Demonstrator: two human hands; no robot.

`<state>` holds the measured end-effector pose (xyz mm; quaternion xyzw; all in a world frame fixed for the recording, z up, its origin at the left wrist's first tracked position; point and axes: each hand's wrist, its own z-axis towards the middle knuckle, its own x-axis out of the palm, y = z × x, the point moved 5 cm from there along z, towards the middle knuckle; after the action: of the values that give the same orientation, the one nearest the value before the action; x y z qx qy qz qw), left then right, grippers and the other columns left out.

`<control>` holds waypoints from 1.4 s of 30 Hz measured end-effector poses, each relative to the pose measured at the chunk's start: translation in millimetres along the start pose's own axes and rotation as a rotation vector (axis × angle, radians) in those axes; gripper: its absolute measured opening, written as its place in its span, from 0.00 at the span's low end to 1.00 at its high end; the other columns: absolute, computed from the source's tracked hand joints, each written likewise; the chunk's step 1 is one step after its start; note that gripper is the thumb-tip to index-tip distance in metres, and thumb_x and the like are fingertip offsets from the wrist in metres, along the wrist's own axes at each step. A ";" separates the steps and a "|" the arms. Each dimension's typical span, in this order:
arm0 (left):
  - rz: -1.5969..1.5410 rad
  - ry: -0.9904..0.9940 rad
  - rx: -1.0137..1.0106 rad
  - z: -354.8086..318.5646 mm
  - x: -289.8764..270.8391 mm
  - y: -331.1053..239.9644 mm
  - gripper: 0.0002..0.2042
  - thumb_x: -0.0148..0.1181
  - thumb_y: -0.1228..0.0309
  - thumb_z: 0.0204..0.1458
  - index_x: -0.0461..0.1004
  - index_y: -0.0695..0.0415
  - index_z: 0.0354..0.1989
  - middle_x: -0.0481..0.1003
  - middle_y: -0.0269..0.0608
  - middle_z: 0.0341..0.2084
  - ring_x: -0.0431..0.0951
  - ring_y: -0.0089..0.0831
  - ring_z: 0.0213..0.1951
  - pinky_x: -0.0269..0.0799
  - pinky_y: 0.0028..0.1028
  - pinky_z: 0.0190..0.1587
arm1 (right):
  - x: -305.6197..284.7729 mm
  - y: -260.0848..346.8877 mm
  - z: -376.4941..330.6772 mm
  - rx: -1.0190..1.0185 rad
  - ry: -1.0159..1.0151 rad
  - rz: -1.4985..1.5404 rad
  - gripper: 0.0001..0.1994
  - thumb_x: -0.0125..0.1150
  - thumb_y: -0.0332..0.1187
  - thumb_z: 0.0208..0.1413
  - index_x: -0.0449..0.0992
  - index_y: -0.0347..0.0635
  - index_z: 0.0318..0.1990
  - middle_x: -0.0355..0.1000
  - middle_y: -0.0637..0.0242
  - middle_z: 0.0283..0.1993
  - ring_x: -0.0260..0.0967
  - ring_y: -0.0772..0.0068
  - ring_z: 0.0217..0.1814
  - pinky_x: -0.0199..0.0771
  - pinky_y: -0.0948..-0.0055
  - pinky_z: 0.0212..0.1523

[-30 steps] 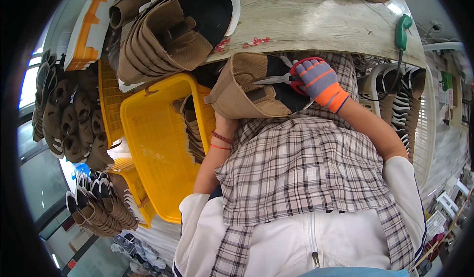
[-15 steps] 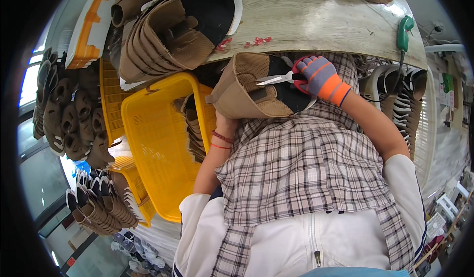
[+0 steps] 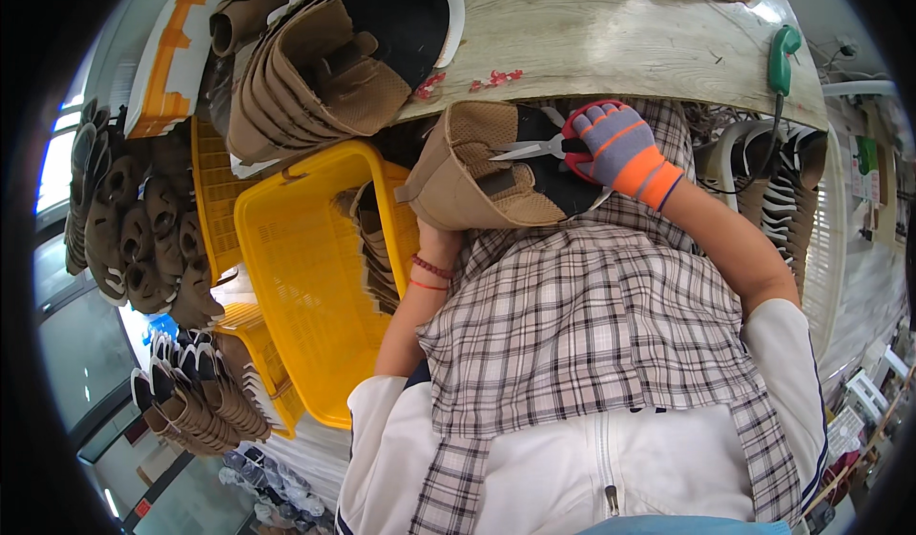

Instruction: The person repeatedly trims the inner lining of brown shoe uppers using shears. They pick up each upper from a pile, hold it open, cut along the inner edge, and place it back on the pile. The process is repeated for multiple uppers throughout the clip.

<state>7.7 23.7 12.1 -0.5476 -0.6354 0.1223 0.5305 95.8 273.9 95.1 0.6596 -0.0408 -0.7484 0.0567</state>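
Trimming step under way: the right hand (image 3: 615,144), in a grey and orange glove, is clamped on small scissors (image 3: 530,147) whose blades point to nine o'clock over the tan shoe upper (image 3: 477,177). The upper sits just below the worktop (image 3: 611,34) edge, held from beneath by the left hand (image 3: 437,239); its fingers are hidden, so I cannot tell its grip. At eight o'clock waits a yellow crate (image 3: 296,297). The next snip likely calls for steady blades close to the fabric.
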 end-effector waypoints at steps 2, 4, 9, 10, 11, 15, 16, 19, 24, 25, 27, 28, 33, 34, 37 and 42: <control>0.005 -0.001 0.001 -0.2 0.5 -0.4 0.23 0.61 0.62 0.57 0.65 0.59 0.57 0.70 0.35 0.50 0.70 0.26 0.49 0.68 0.27 0.51 | 0.1 0.6 -4.1 -0.043 -0.058 0.028 0.20 0.69 0.46 0.40 0.73 0.47 0.38 0.72 0.62 0.35 0.70 0.59 0.39 0.69 0.63 0.41; -0.006 -0.006 -0.007 -1.1 1.4 -0.7 0.23 0.61 0.62 0.57 0.66 0.59 0.57 0.70 0.35 0.50 0.69 0.26 0.49 0.67 0.27 0.51 | 3.6 3.4 -2.9 -0.035 -0.039 -0.059 0.20 0.68 0.46 0.40 0.73 0.47 0.38 0.72 0.62 0.35 0.70 0.59 0.39 0.70 0.63 0.41; -0.052 -0.004 -0.028 -4.2 6.5 -3.4 0.23 0.61 0.62 0.56 0.66 0.58 0.57 0.69 0.34 0.50 0.69 0.26 0.49 0.68 0.27 0.51 | 17.5 -10.7 -11.1 0.052 0.052 -0.071 0.20 0.68 0.46 0.41 0.73 0.45 0.38 0.72 0.62 0.35 0.71 0.59 0.39 0.70 0.62 0.41; -0.047 0.002 -0.023 -3.5 6.5 -2.9 0.23 0.61 0.62 0.56 0.66 0.57 0.57 0.69 0.34 0.50 0.69 0.26 0.49 0.68 0.27 0.51 | 17.2 -14.1 -11.9 0.066 0.064 -0.054 0.20 0.68 0.46 0.41 0.73 0.45 0.38 0.72 0.62 0.35 0.71 0.59 0.39 0.70 0.62 0.41; -0.050 0.006 -0.022 -3.1 6.0 -2.3 0.23 0.61 0.62 0.56 0.66 0.57 0.57 0.69 0.34 0.50 0.69 0.26 0.49 0.68 0.27 0.50 | 17.0 -15.6 -11.9 0.079 0.076 -0.037 0.20 0.68 0.46 0.41 0.73 0.45 0.39 0.72 0.62 0.34 0.71 0.58 0.39 0.70 0.62 0.41; -0.053 -0.002 -0.035 -4.2 3.3 -0.8 0.22 0.61 0.62 0.56 0.66 0.57 0.57 0.69 0.34 0.50 0.69 0.26 0.49 0.68 0.28 0.50 | -6.2 3.8 1.9 -0.053 -0.116 0.010 0.19 0.68 0.45 0.42 0.74 0.45 0.38 0.74 0.62 0.34 0.72 0.59 0.36 0.72 0.65 0.38; -0.041 -0.015 -0.043 -3.9 3.1 -1.4 0.22 0.61 0.62 0.56 0.66 0.57 0.56 0.69 0.34 0.49 0.69 0.26 0.49 0.68 0.28 0.50 | -4.7 6.0 5.8 -0.055 -0.092 -0.033 0.18 0.68 0.45 0.42 0.75 0.46 0.38 0.74 0.63 0.33 0.73 0.60 0.36 0.72 0.67 0.38; 0.224 0.006 0.080 -3.3 4.2 -12.4 0.22 0.61 0.63 0.56 0.67 0.58 0.56 0.71 0.35 0.48 0.71 0.28 0.48 0.69 0.29 0.50 | 2.3 -2.1 7.8 0.005 0.030 0.048 0.16 0.68 0.43 0.44 0.76 0.46 0.38 0.75 0.63 0.33 0.74 0.62 0.35 0.74 0.68 0.37; 0.532 0.297 0.116 18.5 -56.4 -20.0 0.18 0.57 0.67 0.57 0.67 0.57 0.55 0.74 0.41 0.46 0.75 0.34 0.47 0.71 0.31 0.47 | -12.6 -13.1 -3.5 0.339 0.110 0.375 0.16 0.66 0.42 0.48 0.75 0.42 0.39 0.75 0.62 0.33 0.74 0.57 0.37 0.74 0.65 0.40; 0.388 0.325 -0.107 18.9 -54.2 -26.1 0.17 0.55 0.68 0.58 0.67 0.57 0.55 0.75 0.42 0.45 0.75 0.35 0.47 0.72 0.33 0.46 | -18.6 -8.6 -9.4 0.243 0.012 0.338 0.18 0.66 0.41 0.48 0.74 0.41 0.42 0.75 0.60 0.38 0.72 0.56 0.41 0.73 0.65 0.43; 0.085 0.345 -0.528 3.4 -38.0 -38.9 0.16 0.52 0.70 0.59 0.68 0.57 0.55 0.76 0.43 0.43 0.77 0.38 0.47 0.75 0.38 0.42 | -22.7 5.5 -14.5 0.153 0.165 0.369 0.19 0.63 0.42 0.49 0.72 0.40 0.45 0.74 0.56 0.41 0.71 0.55 0.45 0.72 0.64 0.46; 0.069 0.278 -0.583 -6.8 -28.9 -40.2 0.14 0.50 0.76 0.57 0.69 0.65 0.52 0.76 0.52 0.41 0.79 0.46 0.39 0.79 0.38 0.32 | -23.4 12.5 -17.7 0.108 0.245 0.356 0.17 0.63 0.39 0.48 0.72 0.40 0.42 0.72 0.55 0.38 0.70 0.53 0.42 0.71 0.63 0.44; 0.270 0.287 -0.604 -12.9 -37.6 -26.3 0.14 0.62 0.77 0.50 0.68 0.61 0.45 0.77 0.39 0.32 0.80 0.28 0.28 0.76 0.24 0.21 | 3.6 25.7 -34.6 -0.030 0.555 0.169 0.17 0.60 0.40 0.46 0.73 0.37 0.40 0.73 0.55 0.34 0.71 0.54 0.40 0.71 0.62 0.42; 0.306 0.256 -0.571 -13.1 -34.8 -27.1 0.15 0.64 0.78 0.49 0.69 0.61 0.45 0.77 0.38 0.31 0.80 0.27 0.27 0.75 0.23 0.20 | 4.0 27.1 -33.2 -0.030 0.588 0.162 0.18 0.61 0.41 0.45 0.73 0.37 0.40 0.73 0.56 0.34 0.72 0.56 0.38 0.72 0.62 0.39; 0.309 0.219 -0.549 -16.2 -32.3 -28.7 0.15 0.65 0.79 0.48 0.70 0.60 0.44 0.77 0.36 0.29 0.80 0.25 0.27 0.76 0.24 0.19 | -1.2 32.3 -23.9 -0.046 0.621 0.181 0.18 0.61 0.43 0.47 0.74 0.38 0.39 0.73 0.57 0.33 0.73 0.56 0.36 0.73 0.63 0.37; 0.297 0.219 -0.523 -20.6 -33.3 -27.1 0.13 0.66 0.78 0.47 0.72 0.59 0.41 0.77 0.35 0.28 0.79 0.23 0.27 0.74 0.22 0.19 | -1.2 42.1 -11.1 -0.116 0.642 0.090 0.17 0.61 0.47 0.49 0.76 0.45 0.41 0.76 0.61 0.33 0.76 0.59 0.36 0.74 0.64 0.33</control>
<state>3.5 -22.7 22.5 -0.7621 -0.4975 -0.0287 0.4133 108.2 232.6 100.5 0.8550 -0.0073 -0.5002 0.1369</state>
